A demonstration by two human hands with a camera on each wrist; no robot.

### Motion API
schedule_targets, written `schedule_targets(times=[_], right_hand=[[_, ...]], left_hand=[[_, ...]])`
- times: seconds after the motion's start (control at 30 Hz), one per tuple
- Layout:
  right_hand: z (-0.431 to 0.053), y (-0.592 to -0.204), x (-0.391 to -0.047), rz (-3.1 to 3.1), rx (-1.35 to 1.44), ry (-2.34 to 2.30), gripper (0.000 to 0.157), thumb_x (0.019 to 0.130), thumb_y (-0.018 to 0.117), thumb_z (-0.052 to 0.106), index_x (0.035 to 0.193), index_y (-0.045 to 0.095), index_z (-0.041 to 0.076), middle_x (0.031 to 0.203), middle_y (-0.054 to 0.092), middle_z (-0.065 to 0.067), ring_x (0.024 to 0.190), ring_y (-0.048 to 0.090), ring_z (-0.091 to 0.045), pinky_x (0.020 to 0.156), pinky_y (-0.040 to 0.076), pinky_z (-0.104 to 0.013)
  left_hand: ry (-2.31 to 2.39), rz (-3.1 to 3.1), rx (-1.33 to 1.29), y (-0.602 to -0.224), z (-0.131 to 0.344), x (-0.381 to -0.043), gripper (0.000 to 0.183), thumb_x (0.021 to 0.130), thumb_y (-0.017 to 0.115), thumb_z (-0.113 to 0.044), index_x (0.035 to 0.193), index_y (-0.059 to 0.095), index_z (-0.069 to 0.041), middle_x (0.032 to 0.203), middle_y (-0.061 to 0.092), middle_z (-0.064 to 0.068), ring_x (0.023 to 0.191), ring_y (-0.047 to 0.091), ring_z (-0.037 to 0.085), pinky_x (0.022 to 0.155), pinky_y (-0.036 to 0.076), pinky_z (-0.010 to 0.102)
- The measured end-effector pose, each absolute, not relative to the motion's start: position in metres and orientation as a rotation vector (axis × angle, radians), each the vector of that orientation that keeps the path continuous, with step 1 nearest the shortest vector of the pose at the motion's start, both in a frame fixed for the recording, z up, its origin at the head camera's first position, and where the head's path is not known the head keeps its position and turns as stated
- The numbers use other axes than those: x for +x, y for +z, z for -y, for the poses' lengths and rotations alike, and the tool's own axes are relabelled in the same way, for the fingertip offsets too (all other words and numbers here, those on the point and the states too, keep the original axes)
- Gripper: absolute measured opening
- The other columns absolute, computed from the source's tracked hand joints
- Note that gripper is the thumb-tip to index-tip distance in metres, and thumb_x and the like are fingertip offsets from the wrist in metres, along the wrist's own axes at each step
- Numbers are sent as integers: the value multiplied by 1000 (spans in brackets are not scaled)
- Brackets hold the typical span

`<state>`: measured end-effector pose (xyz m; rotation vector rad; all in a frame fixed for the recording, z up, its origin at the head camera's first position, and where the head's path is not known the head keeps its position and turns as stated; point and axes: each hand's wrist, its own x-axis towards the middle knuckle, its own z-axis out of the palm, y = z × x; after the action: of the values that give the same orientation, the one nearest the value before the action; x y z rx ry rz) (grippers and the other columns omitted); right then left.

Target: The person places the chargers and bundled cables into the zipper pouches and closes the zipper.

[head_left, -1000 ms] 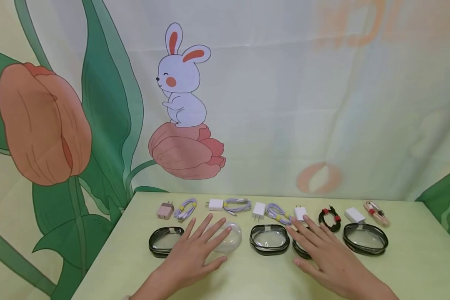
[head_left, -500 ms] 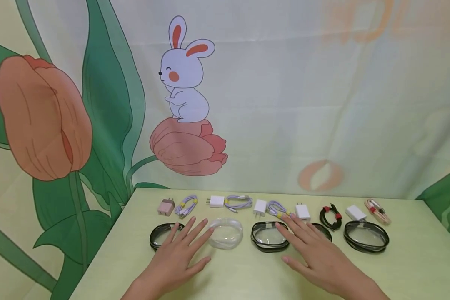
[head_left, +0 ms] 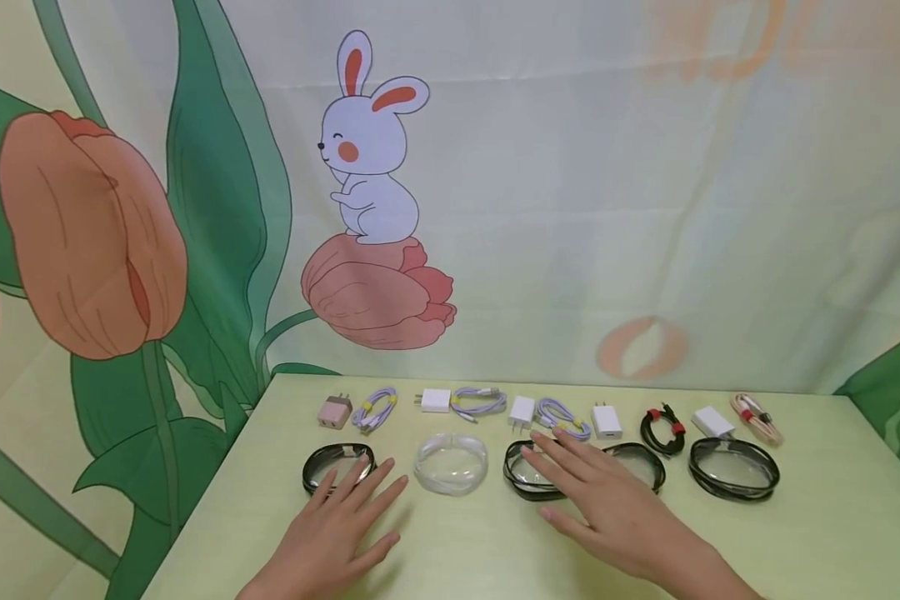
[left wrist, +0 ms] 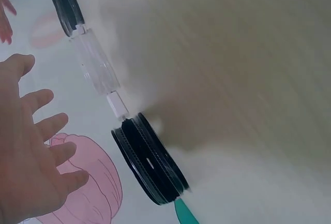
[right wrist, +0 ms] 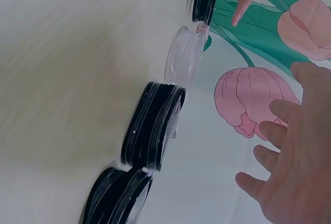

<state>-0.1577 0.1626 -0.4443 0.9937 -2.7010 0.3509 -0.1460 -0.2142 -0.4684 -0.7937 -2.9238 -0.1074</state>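
My left hand [head_left: 337, 529], fingers spread and holding nothing, hovers near the leftmost oval black-edged case [head_left: 321, 472] with a see-through top. In the left wrist view a zipper runs round the side of that black case [left wrist: 152, 162]. My right hand [head_left: 622, 521] is also spread and holds nothing; its fingers overlap the middle black-edged case [head_left: 519, 477] in the head view. Partly behind that hand lies another black-edged case [head_left: 645, 467]. Between the hands sits a fully clear case [head_left: 451, 465]. Farthest right is one more black-edged case [head_left: 733, 471].
Behind the cases runs a row of plug chargers, one pink [head_left: 334, 412], several white, such as a white charger [head_left: 436, 400]. Among them lie bundled cables: purple cables [head_left: 375, 410], a black cable [head_left: 662, 431] and a pink cable [head_left: 756, 418]. A printed cloth backdrop [head_left: 532, 208] rises behind.
Both spread hands have drifted left and a little toward the near edge. The clear case is uncovered now, and the right fingers overlap the middle case instead of the one right of it.
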Motion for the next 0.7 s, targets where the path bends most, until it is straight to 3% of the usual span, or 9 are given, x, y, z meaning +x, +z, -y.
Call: schedule_targets(times=[0.1,0.4,0.7], right_hand=[[-158,-445,-159,2716,1011,386,60,105,45,55,160,32,34,167,22,10,155,21,-21,116,33,-54],[-140,-444,-165,2720,1064,391,61,105,44,56,160,33,31,167,22,10,156,15,-20,121,23,-52],[-117,-446,-170,2745,1113,421,60,105,35,61,159,34,34,166,27,8,156,16,-21,122,22,-52]], left_hand=[[-95,2929,-772,-469,218,-144,60,101,56,-51,155,44,-28,163,36,-1,152,29,32,116,28,62],[-53,2978,-693,-468,222,-141,61,101,54,-54,155,44,-29,164,35,-2,154,23,30,119,23,60],[-59,2973,-688,-472,232,-140,60,101,56,-52,154,46,-28,162,39,0,152,27,35,117,25,63]])
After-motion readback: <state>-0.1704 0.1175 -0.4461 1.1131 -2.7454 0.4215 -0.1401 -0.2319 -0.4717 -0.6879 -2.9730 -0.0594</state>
